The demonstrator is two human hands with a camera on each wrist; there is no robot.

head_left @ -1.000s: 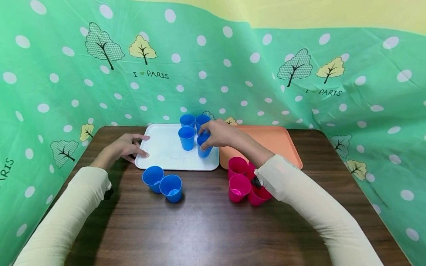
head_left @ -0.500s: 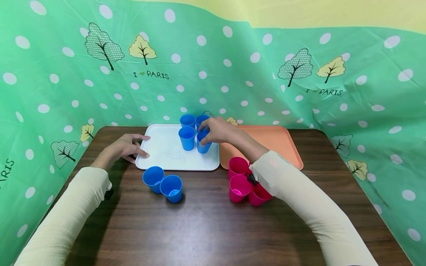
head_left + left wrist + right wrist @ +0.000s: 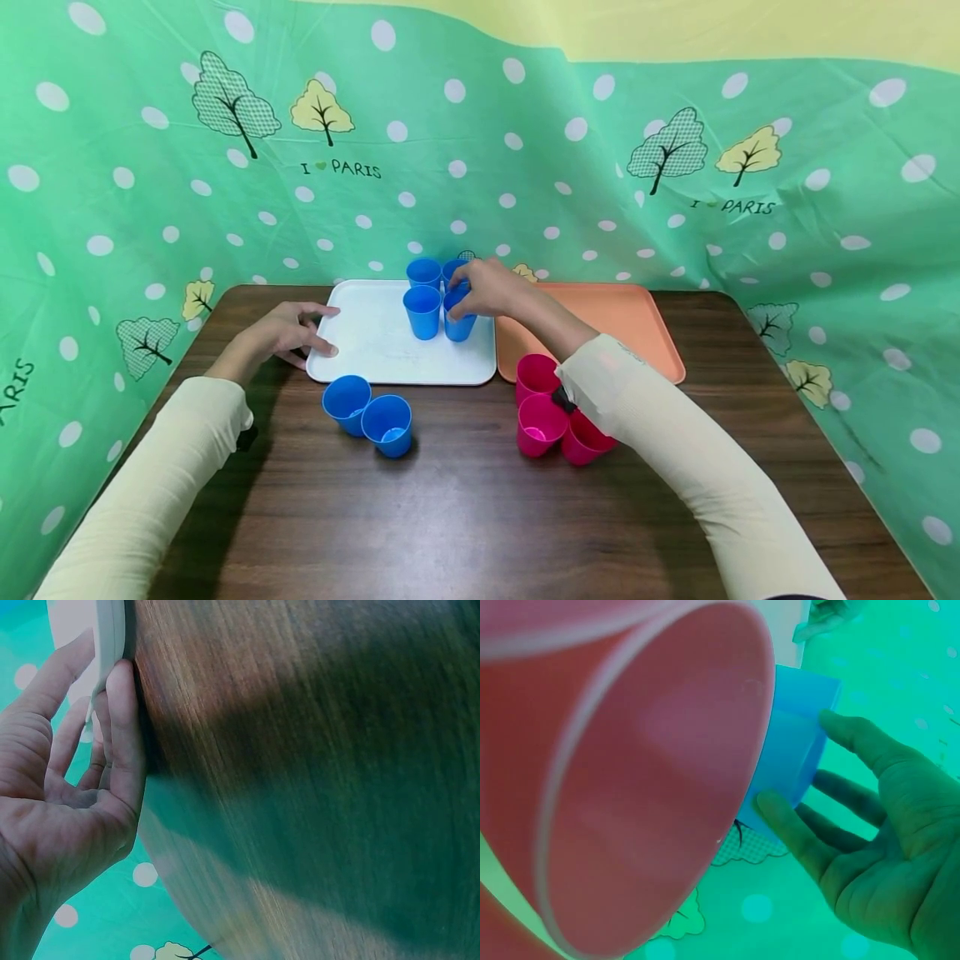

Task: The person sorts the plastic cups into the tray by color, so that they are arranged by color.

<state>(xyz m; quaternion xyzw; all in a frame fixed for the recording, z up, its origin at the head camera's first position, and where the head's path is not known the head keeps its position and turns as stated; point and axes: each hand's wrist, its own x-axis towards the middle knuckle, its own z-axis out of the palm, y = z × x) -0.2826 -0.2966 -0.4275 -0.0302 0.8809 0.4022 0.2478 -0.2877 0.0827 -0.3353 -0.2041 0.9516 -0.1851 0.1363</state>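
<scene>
My left hand [image 3: 288,332] grips the left edge of a white tray [image 3: 367,346], thumb on top, as the left wrist view also shows. On the tray's right side, my right hand [image 3: 491,289] holds a blue cup [image 3: 460,328] near its rim, with fingers and thumb spread around it. Close beside it stands another blue cup [image 3: 423,315], and two more blue cups are behind, one partly hidden by the hand. In the right wrist view the held blue cup [image 3: 784,761] shows behind a large pink cup [image 3: 667,772].
Two blue cups [image 3: 387,425] stand on the brown table [image 3: 450,517] in front of the white tray. An orange tray [image 3: 622,329] adjoins it on the right. Several pink cups [image 3: 541,425] cluster below my right forearm. A green dotted cloth [image 3: 480,192] hangs behind.
My right hand has shifted the blue cup slightly back on the white tray, level with the cup beside it. The left hand stays in place on the tray edge.
</scene>
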